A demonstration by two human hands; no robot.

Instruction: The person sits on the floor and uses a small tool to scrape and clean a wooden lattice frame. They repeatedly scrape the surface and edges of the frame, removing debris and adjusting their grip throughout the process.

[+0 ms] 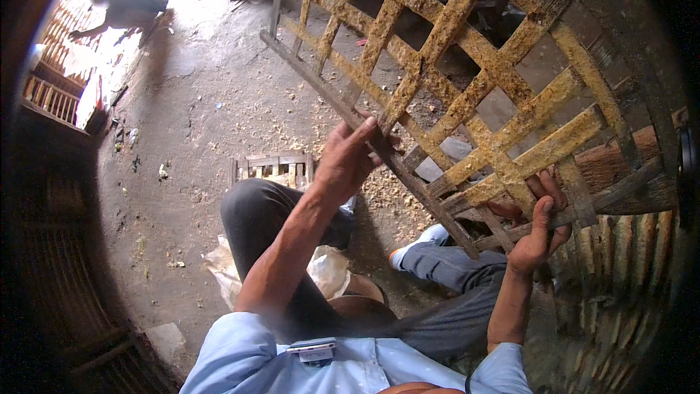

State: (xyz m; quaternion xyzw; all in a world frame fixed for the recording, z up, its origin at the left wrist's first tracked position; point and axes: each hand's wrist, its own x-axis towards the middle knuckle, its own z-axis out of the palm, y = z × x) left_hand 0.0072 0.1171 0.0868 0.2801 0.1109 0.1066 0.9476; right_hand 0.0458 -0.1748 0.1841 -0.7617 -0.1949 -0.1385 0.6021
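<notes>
A large lattice panel [467, 95] of crossed flat slats, crusted yellow-brown, is held tilted up in front of me and to the right. My left hand [355, 152] grips the thin wooden strip along its left edge, thumb on top and fingers curled behind. At the lower right corner my right hand [541, 222] is closed around the frame slat, with some fingers showing through the gaps. Both hands are bent around the wood.
A small slatted frame [273, 166] lies on the floor beyond my left knee, near scattered yellowish crumbs [390, 193]. A pale plastic bag [328, 270] is between my legs. Ribbed slats [620, 270] stand at right. Another person [131, 4] bends down at the far left.
</notes>
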